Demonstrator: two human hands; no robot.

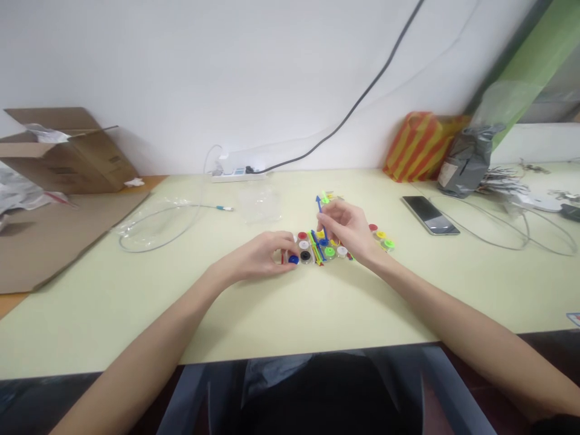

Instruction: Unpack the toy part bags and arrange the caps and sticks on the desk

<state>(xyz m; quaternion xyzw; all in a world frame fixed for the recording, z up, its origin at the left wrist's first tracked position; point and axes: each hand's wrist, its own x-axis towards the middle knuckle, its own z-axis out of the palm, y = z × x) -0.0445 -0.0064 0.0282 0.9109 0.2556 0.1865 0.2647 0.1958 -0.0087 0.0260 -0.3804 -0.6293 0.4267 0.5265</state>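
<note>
Small round pieces with coloured caps (305, 256), in blue, black, white, red and green, sit close together in front of me, seemingly in clear holders. My left hand (272, 252) curves its thumb and fingers around the left end of this group, beside a blue cap (293, 260). Between the fingertips of my right hand (347, 229) is a thin blue arrow (319, 205), tilted upright over the pieces. Thin coloured arrows (315, 248), yellow, blue and red among them, lie between the caps. Part of the group is hidden behind my right hand.
A phone (430, 215) lies to the right, near a striped bag (412, 147) and a grey bag (469, 160). Behind stands a power strip (238, 175) with a black cable. Clear plastic (259, 204) and a grey cord (158, 211) lie left, beside a cardboard box (86, 160).
</note>
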